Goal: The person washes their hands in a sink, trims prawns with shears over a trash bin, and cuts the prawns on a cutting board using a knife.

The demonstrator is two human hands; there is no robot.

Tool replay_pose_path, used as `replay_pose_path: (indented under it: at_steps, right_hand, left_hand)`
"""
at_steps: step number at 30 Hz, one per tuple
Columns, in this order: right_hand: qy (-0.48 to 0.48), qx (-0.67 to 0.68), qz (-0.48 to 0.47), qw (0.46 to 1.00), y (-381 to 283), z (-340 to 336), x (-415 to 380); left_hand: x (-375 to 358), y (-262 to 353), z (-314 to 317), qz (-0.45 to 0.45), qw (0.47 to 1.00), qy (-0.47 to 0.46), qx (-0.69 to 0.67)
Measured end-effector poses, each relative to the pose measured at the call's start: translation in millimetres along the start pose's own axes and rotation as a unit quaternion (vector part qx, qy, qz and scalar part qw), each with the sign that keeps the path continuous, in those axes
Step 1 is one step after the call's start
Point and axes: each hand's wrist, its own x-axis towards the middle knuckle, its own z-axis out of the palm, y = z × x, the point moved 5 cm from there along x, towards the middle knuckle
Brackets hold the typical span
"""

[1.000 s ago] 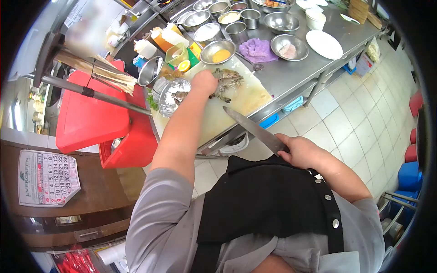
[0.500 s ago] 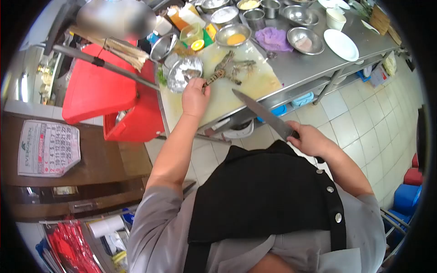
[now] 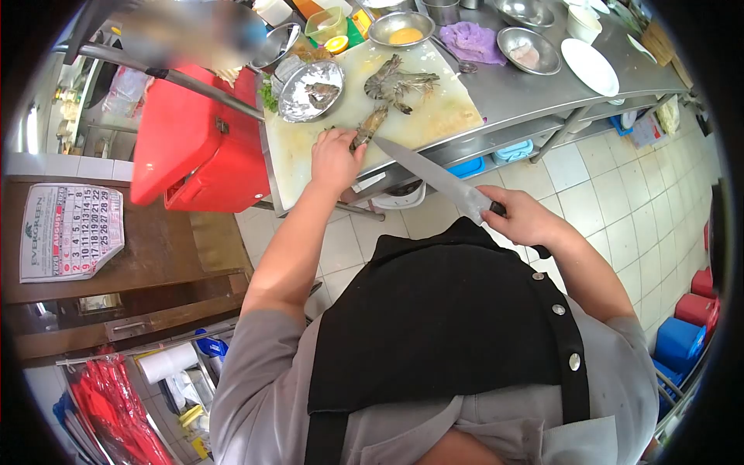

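Note:
My left hand (image 3: 336, 161) is closed on a striped prawn (image 3: 372, 124) near the front edge of the white cutting board (image 3: 442, 128). In my right hand (image 3: 521, 218) is a large kitchen knife (image 3: 426, 172), gripped by its black handle. Its blade points left, and the tip is right by the held prawn and my left fingers. Further back on the board lie more prawns (image 3: 394, 84) with their legs showing. A metal bowl (image 3: 291, 111) holding a prawn piece (image 3: 322, 94) stands just beyond my left hand.
Behind the board are a bowl with yellow egg (image 3: 404, 36), a purple cloth (image 3: 470, 42), a metal bowl (image 3: 535, 62) and a white oval plate (image 3: 589, 70). A red cooler box (image 3: 225, 167) stands left of the counter, near a metal rail (image 3: 186, 80). Another person is at upper left.
My left hand has drawn the prawn nearer the board's front edge, away from the other prawns. The knife tip has come left, close to it. The camera view has shifted slightly.

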Motion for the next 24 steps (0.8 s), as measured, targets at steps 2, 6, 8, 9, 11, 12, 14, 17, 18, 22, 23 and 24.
replay_pose_path:
  at_steps: [2,6,8,9,11,12,14,17,18,22,23,24]
  right_hand:
    - [0.009,-0.001,-0.007,1.0,-2.1,1.0,2.2]
    - [0.028,-0.005,-0.02,0.999,0.8,2.9,4.8]
    - [0.033,-0.008,-0.019,0.999,1.5,2.0,5.4]
    - [0.032,-0.009,-0.013,0.999,-2.8,0.5,4.7]
    - [0.032,-0.012,-0.011,0.999,-4.1,0.2,4.6]
    - [0.033,-0.014,-0.017,0.999,-3.0,0.2,5.4]
    - [0.032,-0.02,-0.03,0.999,-1.2,-1.8,6.5]
    - [0.02,-0.022,-0.031,0.999,0.6,-5.6,8.3]
    - [0.01,-0.018,-0.021,1.0,-1.7,-9.4,8.2]
    - [-0.033,0.002,0.038,0.999,-8.3,-20.8,10.2]
    - [-0.048,-0.01,0.06,0.997,-13.3,-23.8,9.9]
    - [-0.054,-0.007,0.057,0.997,-15.5,-24.1,12.7]
  left_hand:
    - [3.0,-3.5,0.8,0.009,1.0,-0.016,-0.008]
    - [7.0,-4.7,4.0,0.019,1.0,-0.022,-0.007]
    - [8.1,-2.7,4.1,0.008,0.999,-0.029,-0.014]
    - [9.2,-2.2,3.9,0.01,0.999,-0.031,-0.019]
    - [10.1,-2.0,4.5,0.013,0.999,-0.037,-0.029]
    - [10.4,-2.5,5.4,0.013,0.998,-0.045,-0.031]
    - [11.6,-4.3,6.1,0.011,0.998,-0.059,-0.034]
    - [12.6,-4.1,4.9,0.019,0.997,-0.062,-0.036]
    - [13.2,-3.7,4.6,0.022,0.997,-0.07,-0.034]
    - [13.5,-4.8,6.1,0.049,0.995,-0.088,-0.019]
    - [13.3,-5.4,7.0,0.059,0.994,-0.087,-0.012]
    - [13.3,-6.3,7.9,0.061,0.994,-0.087,-0.014]
